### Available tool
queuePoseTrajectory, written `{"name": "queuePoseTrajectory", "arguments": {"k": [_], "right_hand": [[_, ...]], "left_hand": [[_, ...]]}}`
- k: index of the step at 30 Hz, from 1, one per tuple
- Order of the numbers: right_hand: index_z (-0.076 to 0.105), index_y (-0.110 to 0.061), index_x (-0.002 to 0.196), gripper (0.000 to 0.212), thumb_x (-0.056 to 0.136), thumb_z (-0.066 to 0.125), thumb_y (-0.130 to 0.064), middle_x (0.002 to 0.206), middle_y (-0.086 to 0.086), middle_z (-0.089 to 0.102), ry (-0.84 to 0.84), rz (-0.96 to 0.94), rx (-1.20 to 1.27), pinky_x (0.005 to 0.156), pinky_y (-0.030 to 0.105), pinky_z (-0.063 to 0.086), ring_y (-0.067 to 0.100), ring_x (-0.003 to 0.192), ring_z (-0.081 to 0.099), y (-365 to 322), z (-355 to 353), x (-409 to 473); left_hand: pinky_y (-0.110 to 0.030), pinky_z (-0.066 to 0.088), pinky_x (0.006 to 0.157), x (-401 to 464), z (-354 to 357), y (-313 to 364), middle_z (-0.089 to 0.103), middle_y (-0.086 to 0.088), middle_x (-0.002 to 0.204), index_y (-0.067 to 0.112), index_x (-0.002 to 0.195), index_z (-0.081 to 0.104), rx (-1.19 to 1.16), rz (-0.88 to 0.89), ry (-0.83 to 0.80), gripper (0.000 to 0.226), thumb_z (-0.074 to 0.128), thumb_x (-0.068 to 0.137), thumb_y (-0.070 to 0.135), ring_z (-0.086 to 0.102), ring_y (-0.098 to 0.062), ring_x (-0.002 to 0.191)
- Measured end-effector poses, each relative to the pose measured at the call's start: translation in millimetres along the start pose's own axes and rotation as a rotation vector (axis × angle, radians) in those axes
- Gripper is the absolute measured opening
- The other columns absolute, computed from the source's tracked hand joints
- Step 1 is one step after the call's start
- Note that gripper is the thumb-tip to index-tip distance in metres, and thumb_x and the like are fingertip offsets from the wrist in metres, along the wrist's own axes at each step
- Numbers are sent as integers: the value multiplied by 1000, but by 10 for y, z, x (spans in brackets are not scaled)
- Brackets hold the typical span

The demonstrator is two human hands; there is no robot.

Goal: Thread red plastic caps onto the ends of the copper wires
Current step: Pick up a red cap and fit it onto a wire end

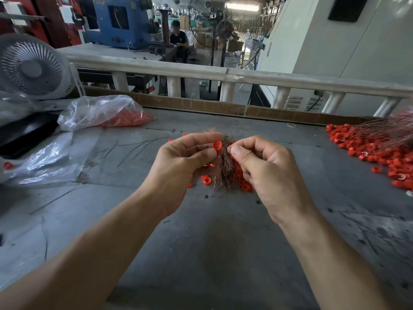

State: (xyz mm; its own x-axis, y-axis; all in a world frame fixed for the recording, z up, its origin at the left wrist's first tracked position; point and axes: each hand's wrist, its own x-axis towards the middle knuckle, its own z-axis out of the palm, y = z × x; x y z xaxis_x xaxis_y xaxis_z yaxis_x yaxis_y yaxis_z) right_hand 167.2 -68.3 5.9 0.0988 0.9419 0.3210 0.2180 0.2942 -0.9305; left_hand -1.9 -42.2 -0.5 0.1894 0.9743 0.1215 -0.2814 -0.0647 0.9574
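Cap (216,145) in L grip (178,166), wires (225,173) adj.

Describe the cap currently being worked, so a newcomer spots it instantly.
Start at the grey table, centre, where both hands meet above a copper wire bundle. The red cap is pinched in the left hand fingertips; unlike the loose caps below, it is lifted off the table.

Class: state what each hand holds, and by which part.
Left hand pinches a red cap by its sides; right hand pinches a copper wire near its end.
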Motion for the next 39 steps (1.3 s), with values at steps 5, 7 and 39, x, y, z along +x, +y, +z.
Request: {"name": "queuePoseTrajectory", "arguments": {"k": [5,7,39], "right_hand": [[73,-16,84,14,96,68,-22,47,-19,49,8,-18,-1,46,10,33,1,42,43,-8,11,-4],[73,-15,82,15,95,68,-19,46,-20,49,9,-21,-1,44,9,33,1,40,44,-14,22,-14],[69,-14,81,14,95,68,-13,50,-12,45,-43,195,134,37,9,28,0,38,36,-112,-8,-37]], "left_hand": [[-40,55,74,-16,6,-1,72,-10,89,11,108,75,5,19,-36,31,69,78,9,66,-25,79],[-30,61,69,-14,8,-10,71,-7,86,9,107,74,-13,33,-54,27,67,82,1,66,-20,78],[-27,61,68,-11,2,22,75,-13,87,3,107,75,-134,-59,-93,30,66,78,3,71,-17,74]]}}
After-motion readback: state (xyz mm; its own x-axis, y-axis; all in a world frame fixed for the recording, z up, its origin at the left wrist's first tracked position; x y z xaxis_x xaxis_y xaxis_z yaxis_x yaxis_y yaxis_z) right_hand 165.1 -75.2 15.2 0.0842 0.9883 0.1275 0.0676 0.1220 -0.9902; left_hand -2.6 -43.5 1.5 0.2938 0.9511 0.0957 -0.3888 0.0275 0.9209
